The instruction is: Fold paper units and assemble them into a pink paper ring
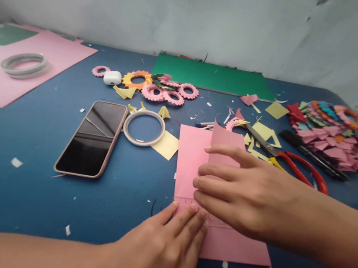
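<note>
A pink sheet of paper (pixel 191 164) lies on the blue table, with a flap (pixel 228 140) along its far part standing partly raised. Across the sheet runs what looks like a transparent ruler with tick marks (pixel 183 201), mostly covered by my hands. My left hand (pixel 166 249) presses flat there, fingers stretched out, its thumb tucked low. My right hand (pixel 241 189) is over the paper beside the flap, palm down and fingers extended; whether its fingertips touch the flap I cannot tell. Red-handled scissors (pixel 297 164) lie just beyond the right hand.
A phone (pixel 93 139), a tape roll (pixel 144 128) and a white earbud case (pixel 112 77) lie to the left. Pink paper rings (pixel 163 94) and a green board (pixel 213 77) are behind. A black marker (pixel 314 155) and colourful paper flowers (pixel 333 129) lie right.
</note>
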A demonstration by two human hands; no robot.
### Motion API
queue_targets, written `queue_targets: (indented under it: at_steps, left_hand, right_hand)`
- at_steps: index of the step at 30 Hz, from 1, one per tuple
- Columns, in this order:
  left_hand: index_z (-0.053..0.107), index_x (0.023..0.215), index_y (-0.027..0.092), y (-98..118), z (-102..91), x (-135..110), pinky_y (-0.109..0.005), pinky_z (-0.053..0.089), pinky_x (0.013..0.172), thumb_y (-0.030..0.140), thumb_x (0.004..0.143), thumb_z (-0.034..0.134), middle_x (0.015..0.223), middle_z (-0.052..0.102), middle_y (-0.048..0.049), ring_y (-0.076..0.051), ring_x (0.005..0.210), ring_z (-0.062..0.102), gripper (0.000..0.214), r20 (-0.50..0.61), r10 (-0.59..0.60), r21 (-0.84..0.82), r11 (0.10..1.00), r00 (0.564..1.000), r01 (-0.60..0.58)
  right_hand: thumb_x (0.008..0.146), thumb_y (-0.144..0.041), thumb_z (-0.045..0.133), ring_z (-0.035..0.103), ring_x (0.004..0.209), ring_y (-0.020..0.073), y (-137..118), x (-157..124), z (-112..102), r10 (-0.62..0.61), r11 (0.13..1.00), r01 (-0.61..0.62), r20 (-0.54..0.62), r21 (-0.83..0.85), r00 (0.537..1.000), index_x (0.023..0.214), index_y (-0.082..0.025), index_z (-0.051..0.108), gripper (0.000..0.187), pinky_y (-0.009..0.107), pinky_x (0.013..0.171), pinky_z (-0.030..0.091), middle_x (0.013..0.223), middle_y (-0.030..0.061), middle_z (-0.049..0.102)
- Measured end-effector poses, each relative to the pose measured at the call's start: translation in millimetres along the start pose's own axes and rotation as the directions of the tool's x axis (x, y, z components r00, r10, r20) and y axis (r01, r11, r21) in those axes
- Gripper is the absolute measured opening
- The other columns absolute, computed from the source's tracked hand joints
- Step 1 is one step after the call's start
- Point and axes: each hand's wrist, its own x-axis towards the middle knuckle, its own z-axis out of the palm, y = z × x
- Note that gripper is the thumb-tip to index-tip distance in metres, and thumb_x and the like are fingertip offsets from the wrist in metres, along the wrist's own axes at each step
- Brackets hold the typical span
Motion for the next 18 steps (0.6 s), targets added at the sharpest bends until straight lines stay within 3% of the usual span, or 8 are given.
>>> queue_targets:
  at_steps: [13, 18]
  left_hand:
    - [0.058, 0.111, 0.005, 1.4, 1.9, -0.8, -0.034, 0.042, 0.092, 0.034, 0.084, 0.044, 0.111, 0.064, -0.0103, -0.025, 0.103, 0.058, 0.042, -0.024, -0.018, -0.012, 1.0, 1.0, 0.018]
    - [0.058, 0.111, 0.005, 1.3, 2.2, -0.5, -0.034, 0.041, 0.093, 0.034, 0.083, 0.045, 0.112, 0.064, -0.0101, -0.025, 0.104, 0.058, 0.041, -0.031, -0.021, -0.014, 1.0, 0.999, 0.02]
  right_hand:
    - [0.085, -0.003, 0.036, 0.056, 0.071, 0.0162, 1.4, 2.5, -2.6, -0.001, 1.0, 0.001, -0.007, 0.009, 1.0, 0.07, -0.02, 0.063, 0.035, 0.041, 0.101, 0.03, 0.073, 0.0011, 0.065]
    - [0.088, -0.008, 0.039, 0.059, 0.08, 0.0179, 0.8, 1.6, 0.2, 0.007, 0.999, -0.007, 0.001, 0.039, 1.0, 0.075, -0.019, 0.064, 0.03, 0.039, 0.1, 0.032, 0.082, 0.0032, 0.067]
